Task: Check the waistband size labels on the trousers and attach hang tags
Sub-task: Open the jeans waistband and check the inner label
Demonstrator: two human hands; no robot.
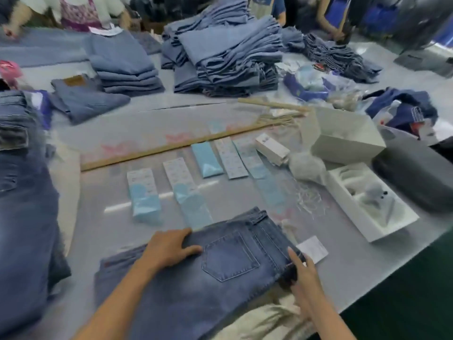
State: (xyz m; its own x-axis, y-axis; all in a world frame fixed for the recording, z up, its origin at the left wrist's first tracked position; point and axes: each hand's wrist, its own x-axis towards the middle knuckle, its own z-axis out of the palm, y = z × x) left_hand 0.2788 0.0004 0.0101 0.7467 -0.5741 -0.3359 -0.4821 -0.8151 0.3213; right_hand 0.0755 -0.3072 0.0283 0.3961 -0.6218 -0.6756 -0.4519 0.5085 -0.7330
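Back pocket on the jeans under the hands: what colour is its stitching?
Light, pale thread on the back pocket against dark blue denim, seen in the head view.

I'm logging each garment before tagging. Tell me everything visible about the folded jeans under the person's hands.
The folded jeans are mid-blue, faded-looking denim, lying flat at the near table edge, back pocket up, waistband with belt loops to the right. The left hand rests flat on them beside the pocket; the right hand grips the waistband edge. A white tag lies beside the waistband.

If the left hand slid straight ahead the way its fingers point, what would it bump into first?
Probably the stitched back pocket on the folded dark blue denim trousers. The left hand lies flat there, fingers pointing right towards it.
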